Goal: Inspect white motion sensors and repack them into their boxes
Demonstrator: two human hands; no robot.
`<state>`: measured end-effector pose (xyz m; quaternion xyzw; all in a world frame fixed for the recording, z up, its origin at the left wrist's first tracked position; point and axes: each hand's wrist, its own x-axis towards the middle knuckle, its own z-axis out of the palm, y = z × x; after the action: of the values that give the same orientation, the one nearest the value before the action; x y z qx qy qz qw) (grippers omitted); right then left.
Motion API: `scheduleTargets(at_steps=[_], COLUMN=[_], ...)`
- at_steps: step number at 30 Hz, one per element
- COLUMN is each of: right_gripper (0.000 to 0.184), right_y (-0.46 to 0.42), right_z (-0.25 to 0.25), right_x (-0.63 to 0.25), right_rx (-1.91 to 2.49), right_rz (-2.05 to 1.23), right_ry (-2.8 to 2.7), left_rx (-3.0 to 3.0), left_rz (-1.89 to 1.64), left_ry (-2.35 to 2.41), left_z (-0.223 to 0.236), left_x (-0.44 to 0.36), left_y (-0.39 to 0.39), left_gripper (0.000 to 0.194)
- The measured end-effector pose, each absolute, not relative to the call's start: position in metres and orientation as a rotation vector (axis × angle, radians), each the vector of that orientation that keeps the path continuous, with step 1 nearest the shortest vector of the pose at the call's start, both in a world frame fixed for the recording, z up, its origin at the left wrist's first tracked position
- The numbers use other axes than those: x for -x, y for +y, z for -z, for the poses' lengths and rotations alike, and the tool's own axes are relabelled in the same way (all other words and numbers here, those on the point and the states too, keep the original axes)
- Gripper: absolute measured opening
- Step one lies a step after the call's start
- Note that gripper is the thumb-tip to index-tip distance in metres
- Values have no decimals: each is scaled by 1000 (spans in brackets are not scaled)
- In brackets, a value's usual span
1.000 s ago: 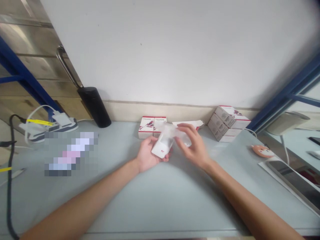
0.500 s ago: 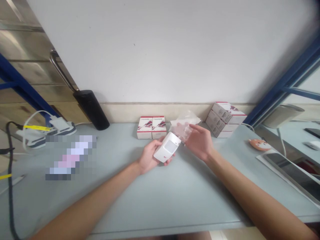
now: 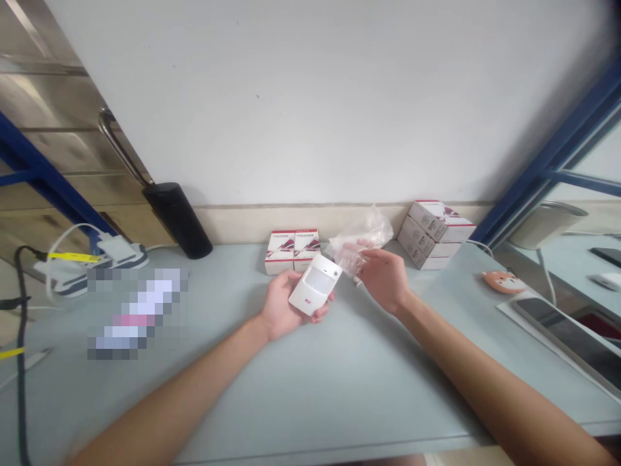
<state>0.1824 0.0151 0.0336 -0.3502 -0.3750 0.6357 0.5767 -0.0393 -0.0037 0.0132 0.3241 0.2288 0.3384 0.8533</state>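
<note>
My left hand (image 3: pixel 284 309) is wrapped round a white motion sensor (image 3: pixel 316 285), its windowed front turned up toward me and its body tilted. To the right, my right hand (image 3: pixel 385 278) is closed on a clear plastic bag (image 3: pixel 366 232), which bunches above and left of the fingers. Something small and pale shows under that hand, too blurred to name. The sensor and the bag are apart, both held over the grey table (image 3: pixel 310 395). Behind the sensor stand two small white and red boxes (image 3: pixel 281 252) side by side.
More such boxes (image 3: pixel 431 236) are stacked at the back right. A black cylinder (image 3: pixel 180 220) stands at the back left, near a power strip (image 3: pixel 130 255) with cables. A pixelated object (image 3: pixel 138 314) lies left. An orange animal-face item (image 3: pixel 503 282) and a dark flat device (image 3: pixel 563 330) lie right.
The motion sensor has moved slightly left in my left hand and its front faces me more. The bag in my right hand has spread up and to the right, farther from the sensor.
</note>
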Motion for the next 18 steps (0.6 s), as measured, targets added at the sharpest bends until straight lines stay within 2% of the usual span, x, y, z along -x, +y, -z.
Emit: scheduleTargets(at_steps=[6,18], right_gripper=[25,34], right_y=[14,18], right_z=[-37,-35], right_x=[-183,-185], right_rx=[820,713], right_rz=[-1476,-1578], right_ry=[-866,-594], left_rx=[-704,-662], left_rz=[-655,-621], left_ry=[499,492], left_z=[-14,-12], left_x=[38,42], left_y=[-6,-5], left_gripper=[45,46])
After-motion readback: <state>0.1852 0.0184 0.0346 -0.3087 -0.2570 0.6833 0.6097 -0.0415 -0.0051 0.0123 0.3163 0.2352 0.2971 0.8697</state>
